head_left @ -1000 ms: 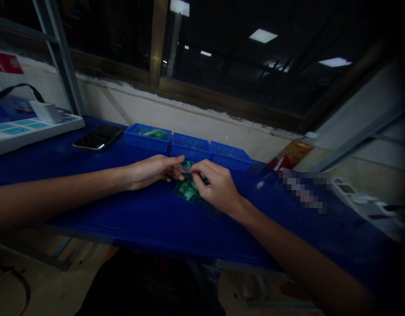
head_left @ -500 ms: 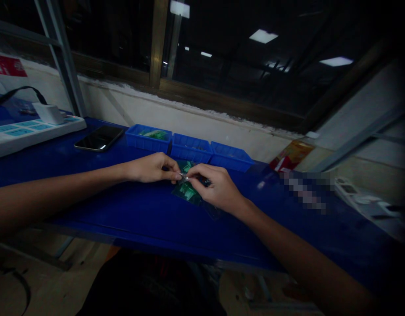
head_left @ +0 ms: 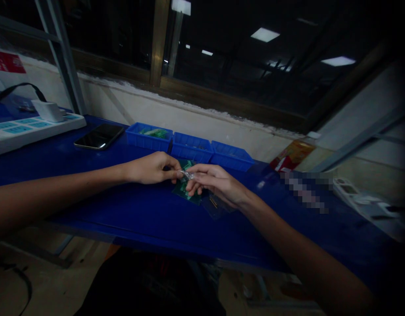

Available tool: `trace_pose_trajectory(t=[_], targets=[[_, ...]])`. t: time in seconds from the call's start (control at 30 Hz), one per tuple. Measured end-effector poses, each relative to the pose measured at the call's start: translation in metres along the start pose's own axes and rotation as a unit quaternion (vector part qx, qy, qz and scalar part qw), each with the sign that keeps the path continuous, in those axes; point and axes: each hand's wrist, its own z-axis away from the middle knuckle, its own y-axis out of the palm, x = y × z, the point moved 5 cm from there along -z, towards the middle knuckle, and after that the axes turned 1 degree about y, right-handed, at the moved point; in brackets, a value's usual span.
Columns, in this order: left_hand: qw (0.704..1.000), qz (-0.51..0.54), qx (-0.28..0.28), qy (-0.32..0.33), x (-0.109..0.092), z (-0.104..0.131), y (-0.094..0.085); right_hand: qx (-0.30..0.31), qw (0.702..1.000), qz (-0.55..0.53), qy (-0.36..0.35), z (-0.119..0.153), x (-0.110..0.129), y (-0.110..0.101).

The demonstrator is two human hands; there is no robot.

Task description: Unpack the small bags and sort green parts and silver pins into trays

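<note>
My left hand (head_left: 152, 168) pinches a small, crinkled, shiny clear plastic piece (head_left: 185, 174), perhaps a little bag; its contents are too small to tell. From the other side, my right hand (head_left: 218, 182) holds the same piece between thumb and forefinger, its other fingers loosely bent beneath. Under the hands, partly covered by them, a clear bag of green pieces (head_left: 180, 190) lies on the blue table (head_left: 130, 219). Beside it, below my right wrist, is another clear bag (head_left: 215, 213) with thin gold-coloured pins (head_left: 213, 201).
Three blue bins stand along the wall: the left bin (head_left: 146, 141) holds green pieces, the middle bin (head_left: 192, 153) and right bin (head_left: 233, 161) small parts. A phone (head_left: 98, 136) and power strip (head_left: 31, 131) lie left. An orange-red packet (head_left: 292, 154) leans at the right.
My right hand's fingers have stretched out and turned over the plastic piece, uncovering the bag with the pins. My left hand keeps its pinch in nearly the same place.
</note>
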Motion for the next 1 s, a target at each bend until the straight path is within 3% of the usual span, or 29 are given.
trace_pose_trajectory(t=[0.13,0.27,0.37,0.47,0.6,0.7,0.77,0.87,0.93,1.0], targets=[[1.0,-0.013,0.003,0.003,-0.006,0.002,0.002,-0.048,0.995,0.085,0.017,0.002,0.001,0.004],[1.0,-0.012,0.028,0.006,-0.013,0.005,0.005,-0.028,0.987,0.16,-0.001,0.004,0.005,0.009],[0.999,-0.036,0.03,0.02,-0.017,0.006,0.006,-0.027,0.964,0.26,-0.044,0.007,0.01,0.01],[0.999,-0.032,0.02,0.006,-0.013,0.005,0.004,-0.067,0.914,0.387,-0.1,0.009,0.015,0.009],[0.993,0.103,0.038,-0.053,-0.003,0.003,0.007,-0.142,0.814,0.528,-0.197,0.016,0.025,0.005],[0.961,0.253,0.042,-0.105,-0.001,0.005,0.012,-0.165,0.748,0.594,-0.246,0.021,0.031,0.004],[0.939,0.321,0.027,-0.124,-0.003,0.006,0.014,-0.158,0.729,0.612,-0.262,0.023,0.033,0.006],[0.932,0.337,-0.008,-0.133,-0.006,0.006,0.014,-0.148,0.747,0.59,-0.266,0.023,0.033,0.009],[0.941,0.311,-0.036,-0.125,-0.005,0.005,0.011,-0.161,0.79,0.528,-0.266,0.022,0.033,0.008],[0.957,0.265,-0.062,-0.103,-0.002,0.004,0.007,-0.17,0.852,0.43,-0.247,0.019,0.03,0.003]])
